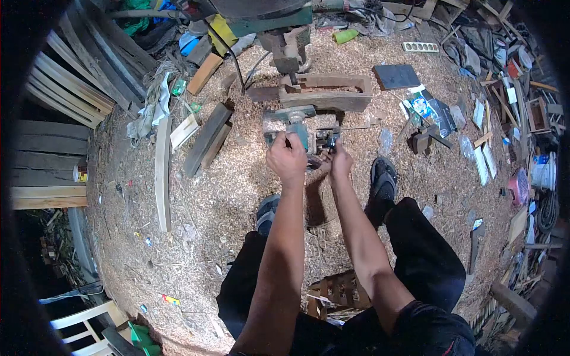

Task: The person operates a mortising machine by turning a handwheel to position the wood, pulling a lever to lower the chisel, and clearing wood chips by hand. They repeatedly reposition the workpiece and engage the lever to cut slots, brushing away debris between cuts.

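My left hand [287, 157] is closed around a handle at the near side of a green and grey machine base [289, 113]. Just to its right, my right hand [341, 161] is wrapped round a dark knob or lever on the same machine. Beyond both hands a hollowed wooden block [332, 102] is held on the machine. Above the block's left part hangs the drill-like head [288, 53], its tool tip at the block's edge. What lies inside my fingers is mostly hidden.
Wood shavings cover the floor [225, 249]. Dark timber pieces [208, 139] and a long pale board [162, 172] lie left of the machine. A dark slab [396, 77] and a power strip [420, 47] lie to the right. My shoes [383, 178] flank the machine's near side.
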A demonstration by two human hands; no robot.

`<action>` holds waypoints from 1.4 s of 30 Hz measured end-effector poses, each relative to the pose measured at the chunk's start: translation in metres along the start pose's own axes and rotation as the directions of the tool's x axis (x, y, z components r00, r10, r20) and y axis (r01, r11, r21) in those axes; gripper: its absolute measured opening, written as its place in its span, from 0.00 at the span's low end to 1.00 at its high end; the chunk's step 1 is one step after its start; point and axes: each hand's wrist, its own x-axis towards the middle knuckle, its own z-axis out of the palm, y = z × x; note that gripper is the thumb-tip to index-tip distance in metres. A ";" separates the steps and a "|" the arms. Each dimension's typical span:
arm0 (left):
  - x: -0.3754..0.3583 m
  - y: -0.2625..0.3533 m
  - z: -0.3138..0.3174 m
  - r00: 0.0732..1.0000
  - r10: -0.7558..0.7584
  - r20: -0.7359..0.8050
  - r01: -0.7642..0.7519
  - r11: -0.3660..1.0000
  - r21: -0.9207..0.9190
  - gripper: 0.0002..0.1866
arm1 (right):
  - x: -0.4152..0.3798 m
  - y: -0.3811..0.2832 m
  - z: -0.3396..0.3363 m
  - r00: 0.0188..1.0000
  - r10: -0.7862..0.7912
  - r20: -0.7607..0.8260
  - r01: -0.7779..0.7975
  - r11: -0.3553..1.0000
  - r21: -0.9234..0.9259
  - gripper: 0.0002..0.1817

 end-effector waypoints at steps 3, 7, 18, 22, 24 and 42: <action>-0.001 -0.006 0.001 1.000 0.009 0.016 -0.010 0.997 0.076 0.18 | 0.031 0.014 -0.027 0.840 0.486 0.240 -0.517 0.851 0.087 0.30; 0.000 -0.002 0.002 1.000 0.007 -0.019 -0.007 1.000 -0.008 0.17 | 0.034 0.014 -0.034 0.939 0.291 0.184 -0.306 0.950 0.058 0.27; -0.002 -0.003 0.003 1.000 0.012 -0.008 -0.012 1.000 -0.020 0.17 | 0.005 0.006 -0.006 0.990 0.051 0.133 -0.040 0.996 -0.078 0.30; -0.004 -0.003 0.001 1.000 0.017 -0.022 -0.017 1.000 -0.020 0.16 | 0.015 -0.007 -0.009 0.976 0.201 0.081 -0.191 0.974 -0.121 0.29; -0.001 -0.003 0.002 0.999 0.026 -0.026 -0.027 0.999 -0.019 0.16 | 0.009 -0.002 -0.011 0.937 -0.349 0.036 0.311 0.779 -0.544 0.28; -0.001 -0.005 0.002 0.998 0.046 -0.032 -0.045 0.999 0.016 0.17 | -0.020 -0.029 -0.013 0.861 -0.423 0.280 0.496 0.586 -0.641 0.28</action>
